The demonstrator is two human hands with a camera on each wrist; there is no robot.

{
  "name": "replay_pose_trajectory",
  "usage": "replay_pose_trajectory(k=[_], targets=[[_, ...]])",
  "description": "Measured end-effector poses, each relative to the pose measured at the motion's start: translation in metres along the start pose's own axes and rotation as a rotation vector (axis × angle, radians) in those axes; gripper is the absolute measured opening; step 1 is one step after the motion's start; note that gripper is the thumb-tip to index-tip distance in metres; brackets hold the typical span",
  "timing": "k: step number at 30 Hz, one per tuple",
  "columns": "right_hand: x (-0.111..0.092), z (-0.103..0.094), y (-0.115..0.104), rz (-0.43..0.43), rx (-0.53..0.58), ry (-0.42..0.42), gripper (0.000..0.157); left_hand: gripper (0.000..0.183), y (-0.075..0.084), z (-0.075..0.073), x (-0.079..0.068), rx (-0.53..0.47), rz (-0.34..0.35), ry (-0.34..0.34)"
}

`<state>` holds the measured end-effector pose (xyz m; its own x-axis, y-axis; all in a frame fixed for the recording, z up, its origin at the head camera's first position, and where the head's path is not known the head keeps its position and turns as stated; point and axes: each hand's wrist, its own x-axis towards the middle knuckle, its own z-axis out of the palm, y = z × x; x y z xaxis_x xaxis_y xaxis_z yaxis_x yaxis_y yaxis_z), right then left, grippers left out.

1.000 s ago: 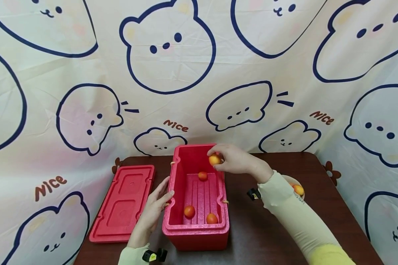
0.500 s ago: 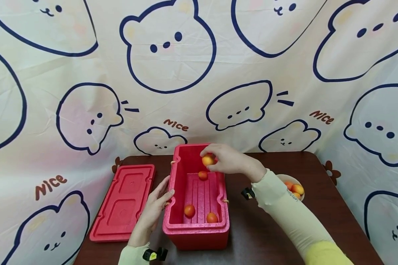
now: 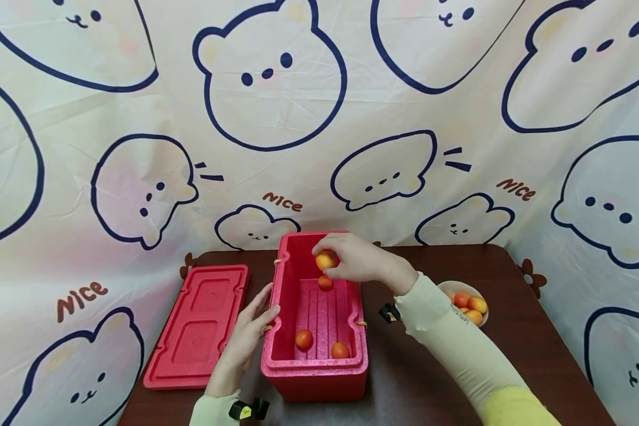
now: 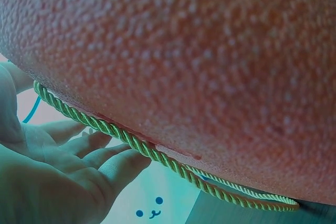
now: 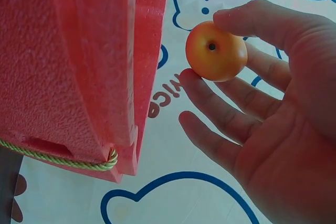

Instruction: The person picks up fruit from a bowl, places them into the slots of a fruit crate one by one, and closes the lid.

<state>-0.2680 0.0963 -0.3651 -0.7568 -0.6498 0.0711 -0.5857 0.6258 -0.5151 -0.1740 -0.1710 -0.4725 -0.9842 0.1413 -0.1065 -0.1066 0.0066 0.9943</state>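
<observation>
My right hand (image 3: pixel 354 257) pinches a round yellow-orange fruit (image 5: pixel 216 51) over the far end of a red foam box (image 3: pixel 325 373). The fruit sits between thumb and fingertips, its small dark dimple facing the right wrist camera. Inside the box lie three orange-red fruits: a far one (image 3: pixel 325 283), a near-left one (image 3: pixel 304 339) and a near-right one (image 3: pixel 341 350). My left hand (image 3: pixel 245 337) rests against the box's left side, thumb at the rim and fingers fairly straight along the outside. In the left wrist view a twisted cord (image 4: pixel 121 135) runs along the box wall beside those fingers.
A red lid (image 3: pixel 197 328) lies flat on the dark brown table (image 3: pixel 404 378), left of the box. To the right stands a pale bowl (image 3: pixel 447 286) with several orange and yellow fruits (image 3: pixel 477 305), partly behind my right sleeve. Behind the table hangs a bear-print cloth (image 3: pixel 277 106).
My right hand has moved left with the fruit, from the box's right rim to over its far interior. More of the bowl shows beside the sleeve. The left hand and box have stayed put.
</observation>
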Motion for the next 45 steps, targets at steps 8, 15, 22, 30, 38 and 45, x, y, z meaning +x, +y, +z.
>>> replay_pose_trajectory(k=[8, 15, 22, 30, 38, 45], targets=[[0.003, 0.002, -0.008, 0.018, -0.004, -0.027, 0.048, 0.068, -0.001, 0.000, -0.001, -0.014, 0.009, -0.005], [0.006, 0.006, -0.013, 0.028, 0.005, -0.072, 0.052, 0.067, -0.002, -0.001, -0.002, -0.019, 0.005, -0.004], [0.008, 0.009, -0.016, -0.006, 0.003, -0.076, 0.051, 0.067, -0.003, 0.000, -0.003, -0.016, -0.002, -0.002], [0.011, 0.014, -0.020, -0.038, -0.013, -0.081, 0.047, 0.067, -0.002, 0.000, -0.003, -0.015, -0.004, -0.001], [0.012, 0.016, -0.023, -0.044, -0.027, -0.096, 0.048, 0.067, -0.002, 0.000, -0.002, -0.009, -0.006, -0.002], [0.014, 0.017, -0.025, -0.057, -0.047, -0.093, 0.050, 0.067, -0.001, 0.000, -0.001, -0.015, 0.006, -0.010]])
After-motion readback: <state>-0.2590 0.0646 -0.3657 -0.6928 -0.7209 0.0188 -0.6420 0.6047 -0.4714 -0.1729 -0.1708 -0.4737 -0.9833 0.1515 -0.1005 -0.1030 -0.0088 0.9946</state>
